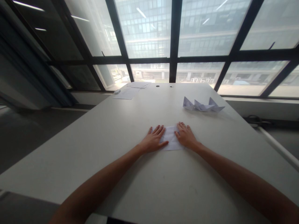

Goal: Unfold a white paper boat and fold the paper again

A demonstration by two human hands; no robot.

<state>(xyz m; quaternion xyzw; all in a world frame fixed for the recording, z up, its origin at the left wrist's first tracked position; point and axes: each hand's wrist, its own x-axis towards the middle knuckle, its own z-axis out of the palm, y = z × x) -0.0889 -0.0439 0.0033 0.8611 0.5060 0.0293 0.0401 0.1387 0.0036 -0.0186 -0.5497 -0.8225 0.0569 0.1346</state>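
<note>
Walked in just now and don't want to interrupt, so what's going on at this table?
A person is working with a small piece of white paper that lies on the white table. The left hand is palm down over its left side, and the right hand is palm down at its right side. Farther along on the right stand some folded paper shapes, and loose sheets lie toward the table's far left corner, near the windows.
</note>
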